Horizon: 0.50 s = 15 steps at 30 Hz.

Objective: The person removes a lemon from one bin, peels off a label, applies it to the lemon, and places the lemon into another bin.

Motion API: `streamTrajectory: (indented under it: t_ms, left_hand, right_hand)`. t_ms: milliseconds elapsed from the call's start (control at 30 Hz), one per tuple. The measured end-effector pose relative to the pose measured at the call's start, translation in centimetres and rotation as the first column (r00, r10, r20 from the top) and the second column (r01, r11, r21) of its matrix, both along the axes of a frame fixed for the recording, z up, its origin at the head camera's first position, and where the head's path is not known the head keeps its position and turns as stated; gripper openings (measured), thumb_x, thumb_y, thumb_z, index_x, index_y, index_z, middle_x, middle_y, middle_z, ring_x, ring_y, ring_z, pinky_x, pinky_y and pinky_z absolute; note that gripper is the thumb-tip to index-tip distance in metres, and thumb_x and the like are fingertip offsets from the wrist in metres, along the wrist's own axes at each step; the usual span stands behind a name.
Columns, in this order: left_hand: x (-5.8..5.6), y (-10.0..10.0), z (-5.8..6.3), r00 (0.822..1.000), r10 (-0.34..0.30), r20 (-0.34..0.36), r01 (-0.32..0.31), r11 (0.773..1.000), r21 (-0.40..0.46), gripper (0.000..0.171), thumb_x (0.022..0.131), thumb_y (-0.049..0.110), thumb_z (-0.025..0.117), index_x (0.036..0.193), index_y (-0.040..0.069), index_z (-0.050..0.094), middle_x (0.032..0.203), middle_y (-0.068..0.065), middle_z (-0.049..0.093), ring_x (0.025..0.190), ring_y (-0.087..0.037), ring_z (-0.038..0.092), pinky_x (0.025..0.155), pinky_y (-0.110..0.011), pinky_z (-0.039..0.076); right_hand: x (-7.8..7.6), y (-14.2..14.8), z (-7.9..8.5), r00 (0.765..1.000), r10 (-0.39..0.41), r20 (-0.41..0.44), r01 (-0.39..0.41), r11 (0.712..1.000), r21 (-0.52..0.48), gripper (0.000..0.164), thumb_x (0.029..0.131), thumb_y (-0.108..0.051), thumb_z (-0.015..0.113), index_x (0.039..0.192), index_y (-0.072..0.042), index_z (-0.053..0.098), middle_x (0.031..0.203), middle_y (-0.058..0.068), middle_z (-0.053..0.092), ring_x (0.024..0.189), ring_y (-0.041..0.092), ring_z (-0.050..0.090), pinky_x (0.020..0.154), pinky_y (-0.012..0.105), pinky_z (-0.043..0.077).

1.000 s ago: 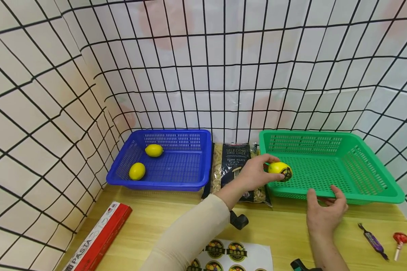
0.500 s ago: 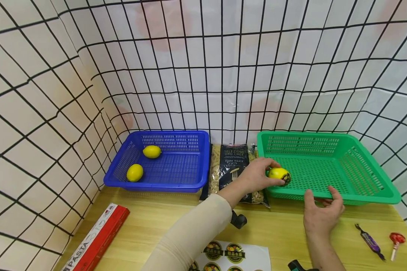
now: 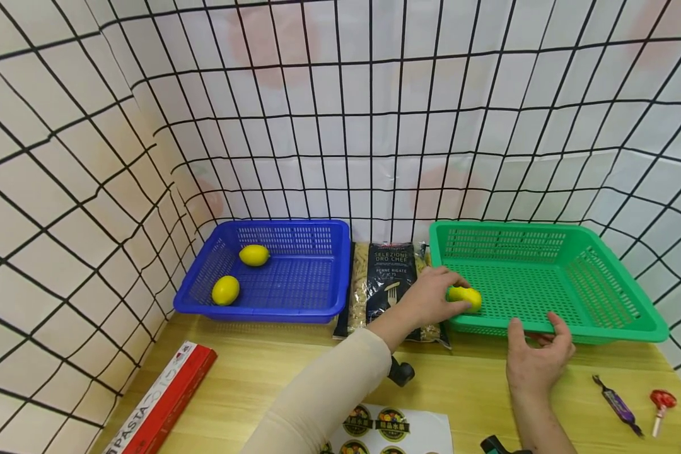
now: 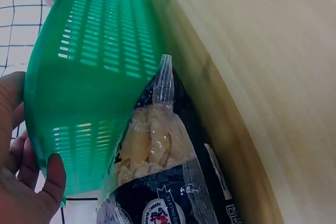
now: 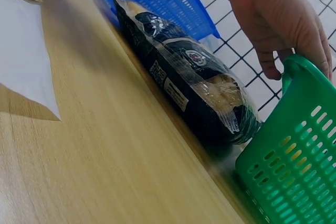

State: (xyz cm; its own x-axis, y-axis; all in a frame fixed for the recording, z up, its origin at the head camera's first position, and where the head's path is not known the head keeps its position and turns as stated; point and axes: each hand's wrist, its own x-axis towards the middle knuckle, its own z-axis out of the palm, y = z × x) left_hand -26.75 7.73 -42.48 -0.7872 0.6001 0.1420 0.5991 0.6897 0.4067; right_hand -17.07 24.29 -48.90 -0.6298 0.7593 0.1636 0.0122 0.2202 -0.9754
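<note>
A yellow lemon lies at the left end of the green basket. My left hand is over that basket's left rim, thumb and fingers parted beside the lemon. In the left wrist view, yellow shows through the slots of the basket wall, apart from the left hand's thumb. My right hand grips the basket's front rim, some fingers against the outer wall. Two more lemons sit in the blue basket at the left.
A bag of penne pasta stands between the baskets. A red pasta box lies at the front left, a sticker sheet at the front. A purple-wrapped candy and a red lollipop lie at the right. Wire grid surrounds the table.
The lemon by my left hand has moved down into the green basket and turned, so its dark sticker no longer shows. My left fingers have let go of it. The right hand keeps its grip.
</note>
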Motion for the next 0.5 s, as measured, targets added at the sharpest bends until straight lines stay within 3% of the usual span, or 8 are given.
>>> streamTrajectory:
  t_ms: [333, 500]
  left_hand:
    - [1.6, -2.1, -0.7, 1.0, -0.008, 0.027, 0.002, 0.976, 0.217, 0.032, 0.102, 0.042, 0.061, 0.129, 0.027, 0.066, 0.132, 0.01, 0.061, 0.132, -0.012, 0.052, 0.114, -0.03, 0.044]
    - [3.1, -4.1, -0.8, 0.995, -0.04, 0.09, 0.012, 0.956, 0.294, 0.031, 0.102, 0.04, 0.062, 0.128, 0.024, 0.067, 0.125, 0.004, 0.065, 0.115, -0.015, 0.061, 0.091, -0.019, 0.051]
  right_hand:
    - [0.0, -0.1, -0.1, 1.0, 0.02, -0.015, -0.021, 1.0, -0.012, 0.059, 0.094, -0.027, 0.067, 0.148, -0.018, 0.045, 0.106, -0.019, 0.031, 0.088, 0.001, 0.041, 0.067, 0.014, 0.036]
    - [0.0, -0.1, -0.3, 0.999, 0.017, -0.029, -0.018, 1.0, -0.026, 0.057, 0.094, -0.027, 0.067, 0.147, -0.018, 0.046, 0.105, -0.017, 0.033, 0.088, 0.003, 0.04, 0.071, 0.016, 0.035]
